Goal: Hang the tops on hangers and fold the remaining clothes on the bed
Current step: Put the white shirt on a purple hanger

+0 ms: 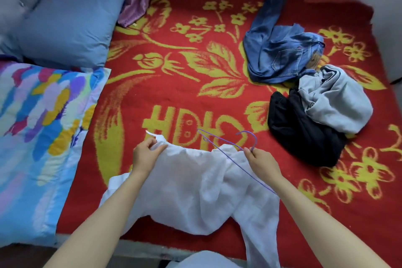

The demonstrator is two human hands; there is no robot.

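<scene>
A white top lies spread at the near edge of the bed, one part hanging over the side. My left hand pinches its upper left corner near the collar. My right hand grips a thin purple wire hanger just below its hook, and the hanger lies across the top's upper right part. Farther right on the bed sit crumpled blue jeans, a grey garment and a black garment, heaped together.
A red blanket with yellow flowers covers the bed. A blue pillow and a multicoloured pillow lie along the left side. Purple cloth is bunched at the far left corner.
</scene>
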